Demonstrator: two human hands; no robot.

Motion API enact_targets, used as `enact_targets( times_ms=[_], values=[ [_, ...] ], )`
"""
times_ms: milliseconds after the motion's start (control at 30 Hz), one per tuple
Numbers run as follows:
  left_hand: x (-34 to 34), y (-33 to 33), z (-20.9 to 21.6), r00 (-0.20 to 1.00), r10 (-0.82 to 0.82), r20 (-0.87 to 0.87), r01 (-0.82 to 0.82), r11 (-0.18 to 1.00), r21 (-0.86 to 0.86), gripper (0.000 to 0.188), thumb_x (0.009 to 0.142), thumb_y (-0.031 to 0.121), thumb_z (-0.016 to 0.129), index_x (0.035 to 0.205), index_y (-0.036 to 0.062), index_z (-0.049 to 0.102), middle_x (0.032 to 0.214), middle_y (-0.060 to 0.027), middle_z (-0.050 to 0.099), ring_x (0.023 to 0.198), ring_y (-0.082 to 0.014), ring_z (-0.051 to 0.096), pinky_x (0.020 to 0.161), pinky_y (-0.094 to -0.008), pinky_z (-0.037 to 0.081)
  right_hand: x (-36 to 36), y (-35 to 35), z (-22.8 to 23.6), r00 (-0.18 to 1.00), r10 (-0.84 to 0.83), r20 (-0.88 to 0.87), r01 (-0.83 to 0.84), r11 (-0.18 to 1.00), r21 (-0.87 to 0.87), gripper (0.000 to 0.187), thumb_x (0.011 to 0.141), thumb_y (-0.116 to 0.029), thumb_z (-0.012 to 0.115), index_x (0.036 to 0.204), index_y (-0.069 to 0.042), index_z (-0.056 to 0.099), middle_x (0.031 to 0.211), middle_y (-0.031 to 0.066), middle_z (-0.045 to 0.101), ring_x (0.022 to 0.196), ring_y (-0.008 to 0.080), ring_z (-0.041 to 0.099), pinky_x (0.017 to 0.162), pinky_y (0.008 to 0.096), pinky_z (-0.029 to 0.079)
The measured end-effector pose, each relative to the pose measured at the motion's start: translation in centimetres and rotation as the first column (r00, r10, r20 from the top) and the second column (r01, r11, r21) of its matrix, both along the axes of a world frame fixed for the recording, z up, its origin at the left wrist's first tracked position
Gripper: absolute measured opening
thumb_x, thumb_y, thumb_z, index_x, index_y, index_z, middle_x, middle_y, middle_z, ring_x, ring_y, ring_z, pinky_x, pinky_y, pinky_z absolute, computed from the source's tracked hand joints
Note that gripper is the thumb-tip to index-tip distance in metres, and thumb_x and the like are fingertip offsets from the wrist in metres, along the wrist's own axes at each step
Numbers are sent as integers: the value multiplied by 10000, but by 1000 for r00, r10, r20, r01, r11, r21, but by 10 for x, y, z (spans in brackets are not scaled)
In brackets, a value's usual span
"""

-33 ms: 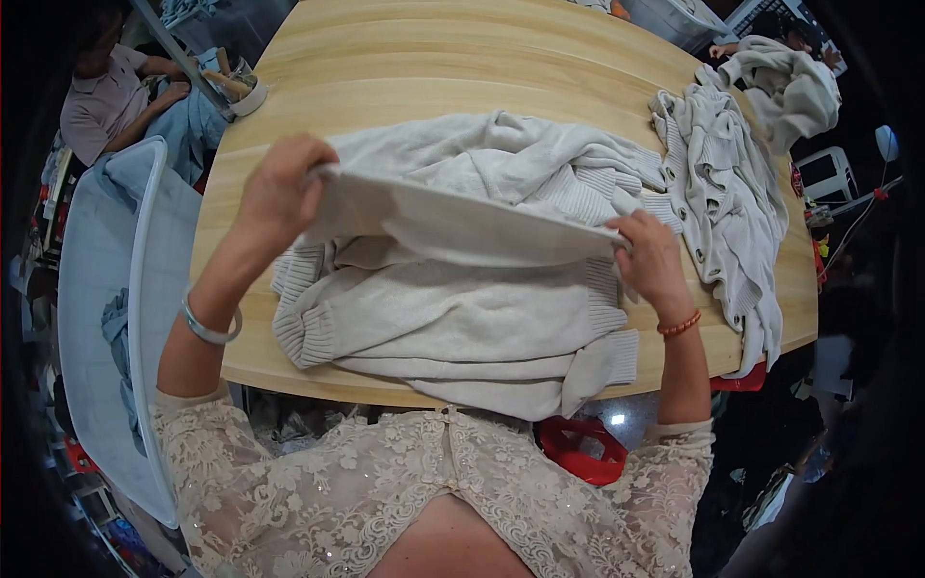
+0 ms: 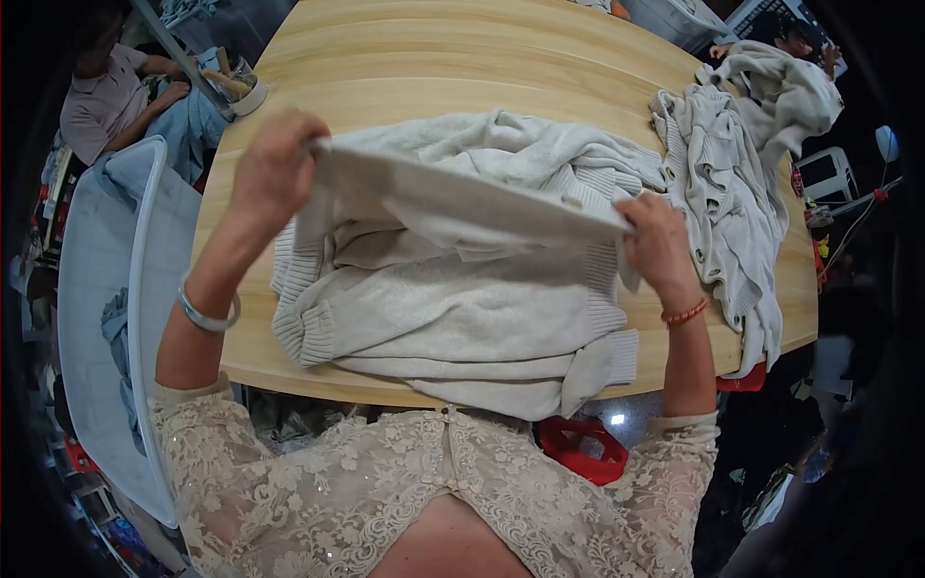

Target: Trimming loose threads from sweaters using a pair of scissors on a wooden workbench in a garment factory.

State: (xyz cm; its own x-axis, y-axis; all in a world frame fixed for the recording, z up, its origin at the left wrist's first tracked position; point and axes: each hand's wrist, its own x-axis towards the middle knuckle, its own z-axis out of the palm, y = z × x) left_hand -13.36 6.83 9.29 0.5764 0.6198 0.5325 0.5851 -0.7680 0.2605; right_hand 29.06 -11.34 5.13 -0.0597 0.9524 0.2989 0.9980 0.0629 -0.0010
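Note:
A cream knitted cardigan (image 2: 462, 299) with ribbed cuffs and hems lies spread on the wooden table in front of me. My left hand (image 2: 277, 169) is closed on one end of its lifted edge, and my right hand (image 2: 657, 234) pinches the other end. Between them the knit panel is stretched, raised above the rest and sloping down to the right. Folded sleeves and ribbing show below and behind it. Whether all the knit under the panel is one piece, I cannot tell.
More cream buttoned cardigans (image 2: 727, 212) lie along the right side of the table (image 2: 434, 48). A white plastic tub (image 2: 149, 318) stands left, near a seated person (image 2: 116, 106) with blue cloth. Another person handles a cream garment (image 2: 785, 91) at the far right. A red bag (image 2: 583, 448) sits below the edge.
Both my hands have risen a little, the left one more, lifting the panel slightly away from me. At the far right, the other person's cream garment has shifted.

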Motion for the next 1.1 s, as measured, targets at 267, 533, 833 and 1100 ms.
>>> enact_targets(
  times_ms=[267, 533, 833, 1100],
  values=[
    [-23, 8, 12, 970, 95, 225, -115, 991, 75, 299, 718, -135, 581, 981, 7, 583, 938, -153, 604, 865, -323, 609, 756, -369, 493, 33, 53, 68, 993, -93, 72, 31, 801, 598, 352, 710, 14, 642, 1013, -160, 687, 896, 75, 665, 844, 294, 625, 736, 405, 484],
    [-47, -108, -79, 997, 49, -58, -62, 971, -230, 400, 760, -29, 671, 1142, 18, 563, 1141, -200, 538, 1087, -386, 510, 929, -442, 430, 37, -17, -67, 897, -375, -234, 391, 920, 28, 252, 790, -252, 715, 986, -98, 678, 844, 94, 632, 840, 282, 617, 747, 438, 476],
    [-73, -151, -73, 980, 91, -179, -151, 920, -363, 392, 716, 63, 742, 1078, 41, 591, 993, -149, 570, 966, -356, 521, 866, -429, 419, -4, -29, -83, 540, -497, -679, 424, 858, -291, 484, 746, -324, 790, 1095, -31, 630, 892, 113, 683, 794, 203, 643, 731, 330, 509],
    [-63, -163, -95, 988, 110, -108, -145, 900, -410, 490, 725, 68, 747, 1180, 44, 568, 1083, -167, 568, 994, -371, 541, 857, -412, 457, -4, -57, -68, 691, -194, -697, 297, 954, 29, 124, 843, -114, 682, 899, -17, 629, 806, 50, 603, 776, 135, 552, 725, 276, 438]
  ],
)
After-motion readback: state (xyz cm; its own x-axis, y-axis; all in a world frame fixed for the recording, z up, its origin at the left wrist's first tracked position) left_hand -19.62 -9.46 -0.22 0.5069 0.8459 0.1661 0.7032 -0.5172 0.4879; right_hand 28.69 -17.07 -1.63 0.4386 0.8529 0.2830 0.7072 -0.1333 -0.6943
